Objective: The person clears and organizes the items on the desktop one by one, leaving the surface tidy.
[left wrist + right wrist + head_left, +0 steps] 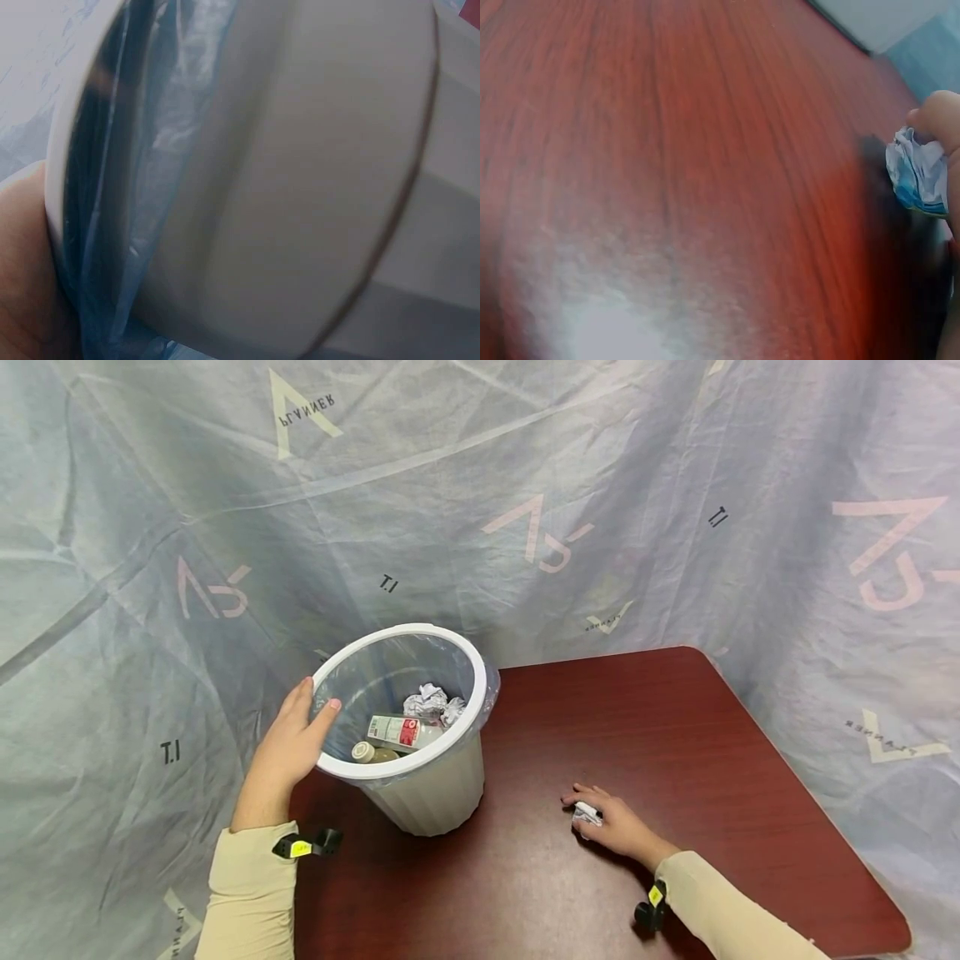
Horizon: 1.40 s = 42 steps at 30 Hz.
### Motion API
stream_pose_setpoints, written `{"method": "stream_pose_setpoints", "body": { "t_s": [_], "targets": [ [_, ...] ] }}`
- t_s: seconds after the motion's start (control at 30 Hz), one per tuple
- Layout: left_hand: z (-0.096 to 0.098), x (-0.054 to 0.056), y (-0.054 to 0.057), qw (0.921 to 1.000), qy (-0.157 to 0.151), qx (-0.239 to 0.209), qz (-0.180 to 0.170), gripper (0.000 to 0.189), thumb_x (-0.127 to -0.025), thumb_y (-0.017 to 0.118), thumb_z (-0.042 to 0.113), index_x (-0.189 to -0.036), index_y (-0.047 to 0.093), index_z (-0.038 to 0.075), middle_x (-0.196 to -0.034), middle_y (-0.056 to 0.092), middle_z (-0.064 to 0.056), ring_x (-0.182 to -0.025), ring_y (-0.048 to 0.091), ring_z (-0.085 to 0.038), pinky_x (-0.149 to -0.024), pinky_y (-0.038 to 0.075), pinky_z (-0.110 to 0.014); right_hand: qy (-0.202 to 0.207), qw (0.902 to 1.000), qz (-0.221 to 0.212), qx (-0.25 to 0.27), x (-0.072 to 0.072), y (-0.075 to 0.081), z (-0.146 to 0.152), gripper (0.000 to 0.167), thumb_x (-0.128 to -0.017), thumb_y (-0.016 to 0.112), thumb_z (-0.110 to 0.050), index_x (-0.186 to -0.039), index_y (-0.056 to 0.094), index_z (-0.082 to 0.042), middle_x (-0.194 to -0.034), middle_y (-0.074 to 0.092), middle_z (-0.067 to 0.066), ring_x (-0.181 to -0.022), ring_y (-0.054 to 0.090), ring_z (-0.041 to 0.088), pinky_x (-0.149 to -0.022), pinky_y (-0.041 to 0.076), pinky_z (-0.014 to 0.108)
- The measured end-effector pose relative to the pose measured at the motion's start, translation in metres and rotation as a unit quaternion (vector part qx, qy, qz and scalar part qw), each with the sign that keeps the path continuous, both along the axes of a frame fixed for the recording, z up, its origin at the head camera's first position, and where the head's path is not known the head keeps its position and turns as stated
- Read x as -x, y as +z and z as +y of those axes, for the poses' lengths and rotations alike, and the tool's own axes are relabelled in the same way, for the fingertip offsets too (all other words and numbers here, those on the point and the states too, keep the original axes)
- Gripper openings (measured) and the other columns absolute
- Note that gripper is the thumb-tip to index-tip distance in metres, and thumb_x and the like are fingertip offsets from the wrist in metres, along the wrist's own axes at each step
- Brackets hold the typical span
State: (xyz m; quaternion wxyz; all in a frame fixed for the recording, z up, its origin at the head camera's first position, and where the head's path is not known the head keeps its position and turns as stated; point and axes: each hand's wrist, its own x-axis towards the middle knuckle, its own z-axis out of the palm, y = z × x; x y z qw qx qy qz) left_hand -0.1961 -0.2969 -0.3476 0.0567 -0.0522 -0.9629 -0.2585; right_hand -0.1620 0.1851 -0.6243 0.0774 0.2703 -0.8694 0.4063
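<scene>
A white trash bin [431,789] lined with a clear plastic bag [489,689] stands on the table. My left hand [288,739] grips the left side of its rim, the thumb over the inner edge. That hand [30,262] also shows at the rim in the left wrist view. Inside the bin lie a clear bottle [405,732] with a white and red label, a capped bottle [372,752] and crumpled white papers [426,701]. To the right of the bin, my right hand [617,827] holds a crumpled paper ball [917,172] low over the tabletop.
The dark red wooden table [600,718] has rounded corners and reaches to the right. Grey printed fabric [420,543] hangs behind it and along both sides. A black wrist camera is strapped over each beige sleeve [251,889].
</scene>
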Motion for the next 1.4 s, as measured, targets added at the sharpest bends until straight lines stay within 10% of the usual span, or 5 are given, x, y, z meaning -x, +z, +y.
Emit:
{"method": "stream_pose_setpoints", "body": {
  "t_s": [0.4,0.9,1.17,1.4],
  "targets": [
    [0.001,0.0,0.0,1.0,0.003,0.004,-0.003,0.085,-0.105,0.032,0.058,-0.161,0.008,-0.001,-0.166,0.009,-0.026,-0.149,0.014,-0.051,-0.116,0.016,-0.069,-0.068,0.9968,-0.021,0.037,0.045,0.036,0.014,0.019,-0.098,0.066,-0.009,-0.114,0.075,-0.005,-0.106,0.076,0.006,-0.097,0.07,0.018,-0.08,0.057,0.031],
    [0.002,-0.002,0.005,0.9998,-0.004,0.009,-0.02,0.089,-0.104,0.032,0.062,-0.161,0.005,-0.001,-0.167,0.005,-0.025,-0.151,0.011,-0.049,-0.117,0.015,-0.067,-0.078,0.9926,0.034,0.086,0.135,0.207,-0.009,0.022,-0.102,0.061,-0.016,-0.119,0.074,-0.01,-0.11,0.076,0.007,-0.095,0.069,0.017,-0.072,0.052,0.02],
    [0.029,0.006,0.002,0.9996,-0.016,0.008,-0.022,0.088,-0.104,0.032,0.062,-0.162,0.005,0.001,-0.168,0.005,-0.022,-0.152,0.012,-0.046,-0.117,0.016,-0.067,-0.023,0.9907,0.086,0.103,0.138,0.297,-0.071,0.025,-0.102,0.061,-0.017,-0.122,0.073,-0.01,-0.115,0.074,0.004,-0.109,0.066,0.016,-0.087,0.05,0.033],
    [0.056,0.013,-0.001,0.9994,-0.028,0.006,-0.018,0.089,-0.103,0.032,0.065,-0.162,0.006,0.004,-0.169,0.007,-0.019,-0.152,0.015,-0.043,-0.117,0.019,-0.067,0.051,0.9892,0.11,0.081,0.124,0.332,-0.116,0.026,-0.103,0.06,-0.017,-0.125,0.072,-0.013,-0.123,0.072,0.003,-0.113,0.065,0.015,-0.082,0.047,0.034]
  ]
}}
